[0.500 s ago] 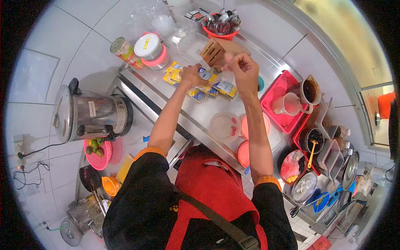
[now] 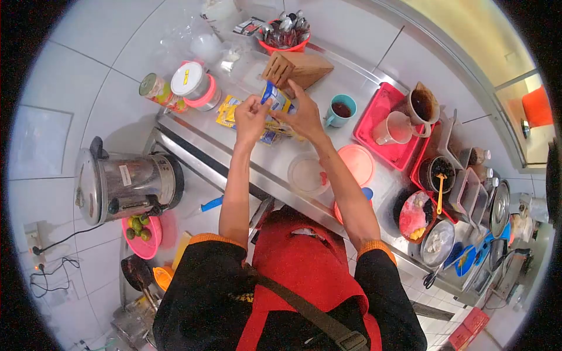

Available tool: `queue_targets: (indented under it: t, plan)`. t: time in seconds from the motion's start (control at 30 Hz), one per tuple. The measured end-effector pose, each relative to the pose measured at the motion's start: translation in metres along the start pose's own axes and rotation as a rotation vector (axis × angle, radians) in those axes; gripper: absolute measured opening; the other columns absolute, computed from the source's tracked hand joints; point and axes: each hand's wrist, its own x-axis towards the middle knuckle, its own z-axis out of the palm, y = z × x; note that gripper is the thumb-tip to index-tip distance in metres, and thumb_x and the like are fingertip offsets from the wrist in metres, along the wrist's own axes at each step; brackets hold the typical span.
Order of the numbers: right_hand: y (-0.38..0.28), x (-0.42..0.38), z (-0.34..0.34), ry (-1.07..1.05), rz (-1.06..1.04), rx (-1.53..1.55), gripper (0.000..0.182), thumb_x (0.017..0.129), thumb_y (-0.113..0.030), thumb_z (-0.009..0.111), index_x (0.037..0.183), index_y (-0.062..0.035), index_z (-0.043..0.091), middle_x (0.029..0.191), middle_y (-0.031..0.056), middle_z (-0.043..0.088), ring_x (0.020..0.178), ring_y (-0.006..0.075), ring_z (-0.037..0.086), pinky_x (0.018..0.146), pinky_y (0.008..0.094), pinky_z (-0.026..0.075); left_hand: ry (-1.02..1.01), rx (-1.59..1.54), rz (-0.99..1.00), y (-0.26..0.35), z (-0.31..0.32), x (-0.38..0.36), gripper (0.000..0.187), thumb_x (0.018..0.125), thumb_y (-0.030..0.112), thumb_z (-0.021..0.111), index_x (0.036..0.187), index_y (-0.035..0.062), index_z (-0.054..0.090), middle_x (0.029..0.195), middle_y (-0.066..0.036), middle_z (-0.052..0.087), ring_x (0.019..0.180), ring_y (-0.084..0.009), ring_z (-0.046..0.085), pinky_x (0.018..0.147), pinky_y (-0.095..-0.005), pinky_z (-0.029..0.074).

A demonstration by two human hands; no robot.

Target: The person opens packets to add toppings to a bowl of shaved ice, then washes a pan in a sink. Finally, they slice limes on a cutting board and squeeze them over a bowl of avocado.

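My left hand (image 2: 250, 120) is closed, its fingertips pinching the edge of a blue, white and yellow sachet (image 2: 271, 93) held up above the counter. Close on the right side of that sachet is my right hand (image 2: 304, 114), thumb and fingers apart; I see nothing gripped in it. Below both hands lies a loose pile of yellow and blue sachets (image 2: 226, 111), partly covered by them. Just beyond stands a wooden knife block (image 2: 307, 70). A teal mug (image 2: 337, 119) of dark liquid sits to the right of my right hand.
A steel counter (image 2: 263, 169) holds a clear tub (image 2: 298, 178) and a pink lid (image 2: 356, 164). At right, a pink tray (image 2: 366, 126) carries plastic jugs. Behind are a red basket (image 2: 284, 50) of spoons and a white-lidded canister (image 2: 187, 81). A metal urn (image 2: 132, 178) stands left.
My left hand has lifted a sachet from the pile. My right hand has come down and left toward it, its pinch now opened. The teal mug has come into fuller view.
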Motion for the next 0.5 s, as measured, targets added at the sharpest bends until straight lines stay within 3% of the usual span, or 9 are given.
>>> queue_targets:
  t: [0.03, 0.07, 0.17, 0.27, 0.3, 0.4, 0.43, 0.5]
  plan:
    - [0.001, 0.0, -0.001, 0.005, -0.033, 0.045, 0.079, 0.067, -0.042, 0.084, 0.129, -0.0022, 0.053, 0.124, 0.0201, 0.06, 0.112, 0.0343, 0.059, 0.096, 0.044, 0.045, -0.014, -0.07, -0.005, 0.019, 0.0, -0.009, 0.016, 0.086, 0.016, 0.072, 0.078, 0.0044, 0.065, 0.063, 0.008, 0.047, 0.06, -0.0028, 0.04, 0.055, -0.0223, 0.032]
    - [0.0, 0.002, -0.004, -0.06, -0.01, 0.108, 0.07, 0.071, -0.036, 0.083, 0.126, -0.0017, 0.056, 0.119, 0.0164, 0.063, 0.105, 0.0279, 0.061, 0.09, 0.0394, 0.047, -0.025, -0.141, -0.01, 0.027, -0.001, -0.015, 0.016, 0.087, 0.016, 0.072, 0.079, 0.0041, 0.066, 0.063, 0.008, 0.05, 0.061, -0.0024, 0.043, 0.056, -0.0218, 0.034]
    - [-0.018, 0.018, -0.022, -0.176, 0.034, 0.325, 0.046, 0.08, -0.021, 0.08, 0.117, -0.0007, 0.062, 0.105, 0.0066, 0.069, 0.089, 0.0124, 0.063, 0.076, 0.0277, 0.05, -0.13, -0.211, 0.051, 0.027, -0.017, -0.003, 0.02, 0.083, 0.013, 0.074, 0.099, 0.0026, 0.068, 0.087, -0.003, 0.068, 0.084, -0.0083, 0.061, 0.076, -0.0253, 0.048]
    - [-0.059, 0.034, -0.048, -0.139, 0.036, 0.598, 0.032, 0.084, -0.016, 0.076, 0.11, -0.0003, 0.065, 0.097, 0.0027, 0.07, 0.083, 0.0066, 0.061, 0.071, 0.0236, 0.049, -0.283, -0.289, 0.261, 0.055, -0.026, 0.005, 0.044, 0.079, 0.016, 0.076, 0.118, 0.0021, 0.063, 0.109, -0.009, 0.065, 0.11, -0.0141, 0.056, 0.095, -0.0319, 0.042]
    - [-0.08, 0.039, -0.062, -0.126, 0.004, 0.685, 0.031, 0.084, -0.018, 0.076, 0.107, 0.0002, 0.066, 0.095, 0.0033, 0.07, 0.081, 0.0065, 0.062, 0.07, 0.0242, 0.05, -0.443, -0.273, 0.219, 0.049, -0.034, 0.017, 0.063, 0.078, 0.022, 0.075, 0.133, 0.0034, 0.052, 0.123, -0.011, 0.059, 0.123, -0.0184, 0.048, 0.105, -0.0347, 0.035]
    - [-0.15, 0.046, -0.109, -0.072, -0.023, 0.859, 0.027, 0.086, -0.021, 0.075, 0.101, 0.0006, 0.067, 0.09, 0.0028, 0.07, 0.078, 0.0064, 0.061, 0.067, 0.0243, 0.05, -0.725, -0.107, 0.194, 0.091, -0.042, 0.029, 0.067, 0.081, 0.025, 0.071, 0.139, 0.0032, 0.046, 0.127, -0.009, 0.058, 0.121, -0.0202, 0.05, 0.103, -0.0349, 0.037]
    - [-0.165, 0.046, -0.124, -0.049, -0.017, 0.901, 0.026, 0.086, -0.021, 0.075, 0.099, 0.0005, 0.068, 0.089, 0.0023, 0.07, 0.077, 0.0064, 0.061, 0.066, 0.0241, 0.049, -0.744, -0.11, 0.181, 0.108, -0.038, 0.027, 0.063, 0.084, 0.028, 0.068, 0.138, 0.003, 0.046, 0.127, -0.008, 0.057, 0.12, -0.0198, 0.051, 0.102, -0.0351, 0.038]
    - [-0.171, 0.054, -0.147, 0.033, -0.206, 0.735, 0.026, 0.086, -0.023, 0.075, 0.096, 0.0002, 0.069, 0.085, 0.0015, 0.07, 0.076, 0.0057, 0.061, 0.065, 0.0238, 0.049, -0.74, -0.13, 0.212, 0.158, -0.024, 0.009, 0.058, 0.089, 0.031, 0.065, 0.137, 0.003, 0.048, 0.126, -0.008, 0.059, 0.117, -0.0186, 0.053, 0.099, -0.0351, 0.041]
